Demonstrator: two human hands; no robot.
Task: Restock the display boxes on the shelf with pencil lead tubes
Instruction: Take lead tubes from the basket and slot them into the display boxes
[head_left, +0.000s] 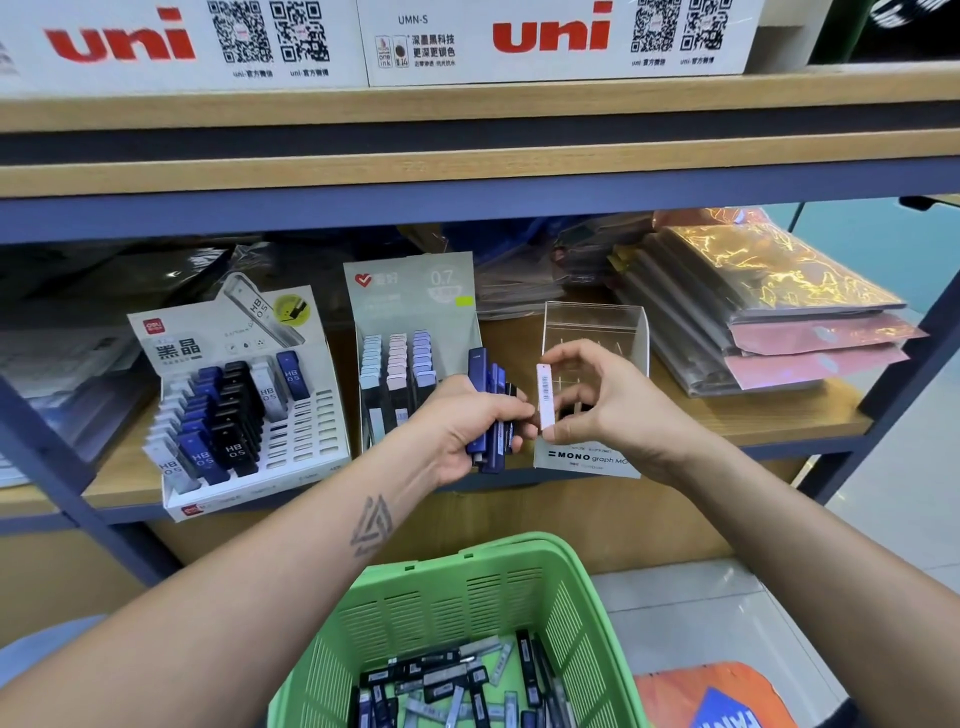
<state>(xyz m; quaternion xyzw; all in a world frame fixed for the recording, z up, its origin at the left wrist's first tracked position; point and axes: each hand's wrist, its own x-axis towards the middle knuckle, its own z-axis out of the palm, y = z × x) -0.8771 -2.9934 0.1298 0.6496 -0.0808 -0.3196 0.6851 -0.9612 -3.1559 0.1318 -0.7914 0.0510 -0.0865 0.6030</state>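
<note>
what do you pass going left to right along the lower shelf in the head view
deli HB 0.5 display box → 0.7 display box → left hand holding a bunch of blue tubes → white tube pinched by the right hand → clear MONO box → stack of shiny packets

Left hand (467, 421) fingers curled gripping; right hand (597, 400) fingers pinching.

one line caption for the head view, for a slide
Left hand grips a bunch of lead tubes while the right hand pinches a white tube before the clear box.
</note>
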